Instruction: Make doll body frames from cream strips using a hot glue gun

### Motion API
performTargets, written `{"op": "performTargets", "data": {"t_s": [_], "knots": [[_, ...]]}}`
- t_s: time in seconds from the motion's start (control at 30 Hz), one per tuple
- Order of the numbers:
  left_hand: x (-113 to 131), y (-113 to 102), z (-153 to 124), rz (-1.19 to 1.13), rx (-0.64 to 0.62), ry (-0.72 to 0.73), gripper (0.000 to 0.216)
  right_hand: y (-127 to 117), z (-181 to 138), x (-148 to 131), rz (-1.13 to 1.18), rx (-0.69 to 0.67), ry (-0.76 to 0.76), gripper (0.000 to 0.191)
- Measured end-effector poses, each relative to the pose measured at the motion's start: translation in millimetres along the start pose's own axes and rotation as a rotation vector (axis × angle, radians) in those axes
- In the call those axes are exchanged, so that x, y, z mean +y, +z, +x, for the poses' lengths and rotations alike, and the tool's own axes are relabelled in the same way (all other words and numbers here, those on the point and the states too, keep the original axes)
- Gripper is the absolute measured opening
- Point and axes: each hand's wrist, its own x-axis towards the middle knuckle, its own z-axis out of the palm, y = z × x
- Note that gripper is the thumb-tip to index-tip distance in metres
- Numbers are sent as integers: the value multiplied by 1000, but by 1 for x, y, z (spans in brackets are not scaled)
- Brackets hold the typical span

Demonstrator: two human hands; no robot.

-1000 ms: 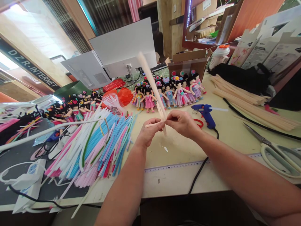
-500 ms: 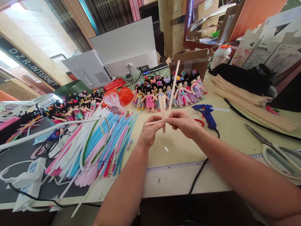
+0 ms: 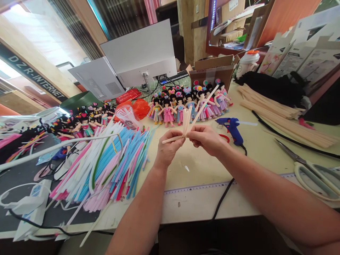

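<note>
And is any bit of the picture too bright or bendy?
Head view: upper left washed out by glare; head view: white boxes at right lean and seem stretched; head view: beige strips between left hand and right hand look fairly sharp.

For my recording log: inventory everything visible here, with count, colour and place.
held stems: several, beige, centre
loose stems: many, multicoloured, left
strips: many, beige, right
dolls: many, multicoloured, rear centre and left
glue gun: at least one, blue, right
scissors: one, pale-handled, far right
ruler: one, white, near edge
monitor: at least one, white, rear
cardboard box: one, brown, behind dolls
packaging boxes: several, white, rear right
bottle: one, white, orange-lidded, rear right
power strip: one, white, lower left
left grip: one, on held stems
right grip: one, on held stems
</note>
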Motion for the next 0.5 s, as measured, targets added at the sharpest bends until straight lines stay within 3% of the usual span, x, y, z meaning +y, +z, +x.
{"op": "performTargets", "data": {"t_s": [0.33, 0.5], "knots": [[8, -3, -2, 252, -18, 182, 14, -3, 0, -3, -47, -84, 81, 18], [9, -2, -2, 252, -18, 172, 17, -3, 1, -2, 6, -102, 44, 17]]}}
